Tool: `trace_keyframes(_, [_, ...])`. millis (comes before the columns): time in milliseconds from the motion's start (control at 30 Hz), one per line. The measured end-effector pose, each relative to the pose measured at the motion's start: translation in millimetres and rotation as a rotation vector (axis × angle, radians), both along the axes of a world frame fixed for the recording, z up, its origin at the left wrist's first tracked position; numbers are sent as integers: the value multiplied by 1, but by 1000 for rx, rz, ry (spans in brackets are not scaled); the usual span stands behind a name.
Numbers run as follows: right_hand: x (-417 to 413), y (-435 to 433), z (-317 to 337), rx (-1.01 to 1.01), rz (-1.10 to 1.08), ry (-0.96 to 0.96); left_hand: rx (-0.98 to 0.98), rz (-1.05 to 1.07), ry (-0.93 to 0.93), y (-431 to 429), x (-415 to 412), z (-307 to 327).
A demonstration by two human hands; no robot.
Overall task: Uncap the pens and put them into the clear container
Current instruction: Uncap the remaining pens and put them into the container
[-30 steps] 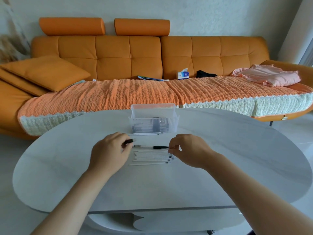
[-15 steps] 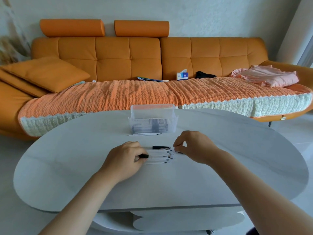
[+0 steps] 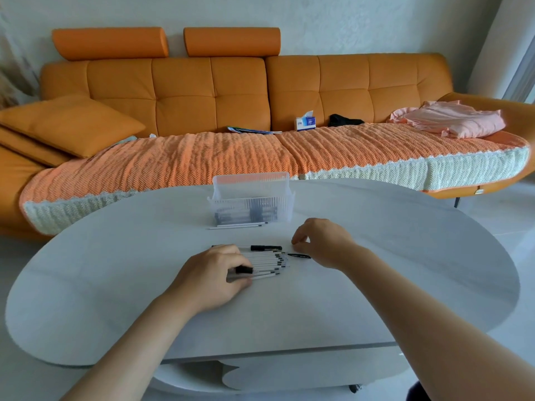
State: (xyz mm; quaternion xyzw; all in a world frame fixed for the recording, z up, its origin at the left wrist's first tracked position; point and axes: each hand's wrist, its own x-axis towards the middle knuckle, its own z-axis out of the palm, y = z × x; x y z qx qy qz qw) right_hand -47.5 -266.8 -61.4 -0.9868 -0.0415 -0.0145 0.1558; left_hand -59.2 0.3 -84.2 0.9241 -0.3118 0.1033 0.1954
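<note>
Orange tufted sofa (image 3: pixel 185 82) sits against white textured wall (image 3: pixel 347 21), two bolster headrests (image 3: pixel 110 43) on top. Orange knit throw (image 3: pixel 173 163) covers seat; cushion (image 3: pixel 69 123), tissue box (image 3: pixel 305 122), pink cloth (image 3: pixel 451 121). Pale floor (image 3: pixel 498 209).

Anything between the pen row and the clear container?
Only loose pens lying flat just in front of the container. The rest of the gap from the pen row is bare table; a lifted pen would likely clear them.
</note>
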Motion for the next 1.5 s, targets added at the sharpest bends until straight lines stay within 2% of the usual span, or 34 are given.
trace_keyframes(300, [10, 0, 5, 76, -3, 93, 37, 28, -17, 1, 7, -2])
trace_keyframes(500, [19, 26, 10, 37, 11, -95, 19, 12, -32, 2, 10, -3])
trace_keyframes(700, [42, 61, 8, -159, 116, -121, -41, 58, -52, 11, 17, 8])
trace_keyframes(933, [60, 75, -3, -267, 161, -97, -47, 137, -31, 25, 29, 10])
trace_keyframes(1133, [62, 80, -1, -324, 113, -140, -44, 152, -23, 29, 32, 9])
trace_keyframes(1333, [54, 77, 1, -337, 84, -141, -84, 164, -48, 30, 31, 13])
trace_keyframes(1500, [38, 59, 11, -157, 83, -179, -130, 196, -177, 29, 32, 16])
